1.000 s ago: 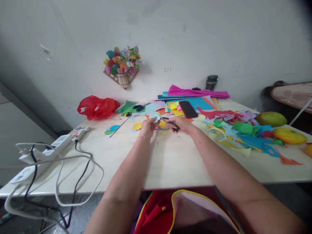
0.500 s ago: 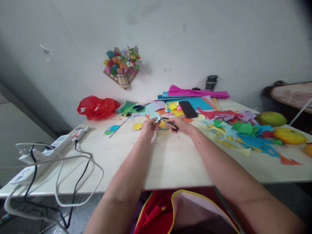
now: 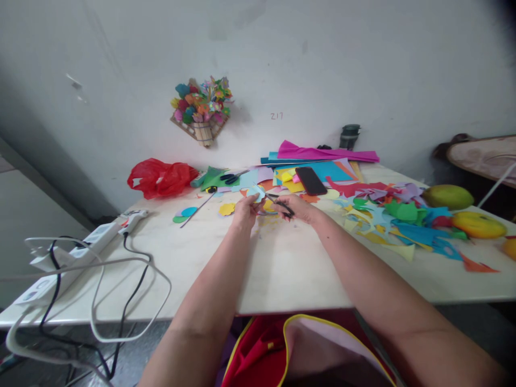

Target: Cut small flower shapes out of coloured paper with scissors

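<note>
My left hand [image 3: 244, 211] pinches a small light blue paper piece [image 3: 255, 192] above the table. Black-handled scissors [image 3: 284, 206] are in my right hand [image 3: 297, 208], with the blades pointing left at the paper's edge. The blades look narrowly parted, though the exact gap is too small to make out. Yellow flower-shaped cutouts [image 3: 227, 208] lie beside and beneath my hands. Tiny scraps are scattered on the tabletop [image 3: 290, 269] just below them. A second pair of scissors [image 3: 229, 178] rests on green paper behind my left hand.
Coloured paper scraps [image 3: 407, 212] and mangoes [image 3: 479, 224] cover the right side. A phone [image 3: 310, 180] lies on paper sheets behind my right hand. A red plastic bag [image 3: 161, 177] is at the back left. On the left edge sits a power strip [image 3: 68, 269] with looping cables.
The scissors and my right hand have shifted very slightly at the paper, and the blades look a little closer together. Everything else stays where it was.
</note>
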Available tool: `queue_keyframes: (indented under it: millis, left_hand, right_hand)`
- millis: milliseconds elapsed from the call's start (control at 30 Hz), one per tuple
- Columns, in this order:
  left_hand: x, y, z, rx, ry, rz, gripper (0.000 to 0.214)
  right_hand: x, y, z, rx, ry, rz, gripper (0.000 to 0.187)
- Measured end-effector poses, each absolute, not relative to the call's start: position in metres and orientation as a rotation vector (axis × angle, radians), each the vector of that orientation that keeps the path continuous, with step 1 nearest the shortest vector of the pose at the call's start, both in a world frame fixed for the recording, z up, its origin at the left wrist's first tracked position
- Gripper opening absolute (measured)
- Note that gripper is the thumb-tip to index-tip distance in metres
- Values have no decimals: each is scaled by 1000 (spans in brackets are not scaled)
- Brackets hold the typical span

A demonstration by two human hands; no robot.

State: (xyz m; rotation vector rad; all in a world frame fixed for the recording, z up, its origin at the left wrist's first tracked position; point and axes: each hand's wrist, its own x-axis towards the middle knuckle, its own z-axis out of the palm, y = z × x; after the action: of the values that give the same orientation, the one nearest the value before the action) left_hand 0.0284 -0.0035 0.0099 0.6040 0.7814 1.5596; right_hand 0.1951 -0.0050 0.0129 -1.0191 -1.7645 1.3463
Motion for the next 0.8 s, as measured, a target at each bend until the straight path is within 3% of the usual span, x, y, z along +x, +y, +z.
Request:
queue_keyframes:
  millis: [800]
  left_hand:
    - [30, -5, 15, 568, 808, 1503, 14]
  right_hand:
    - [202, -5, 14, -939, -1797, 1365, 21]
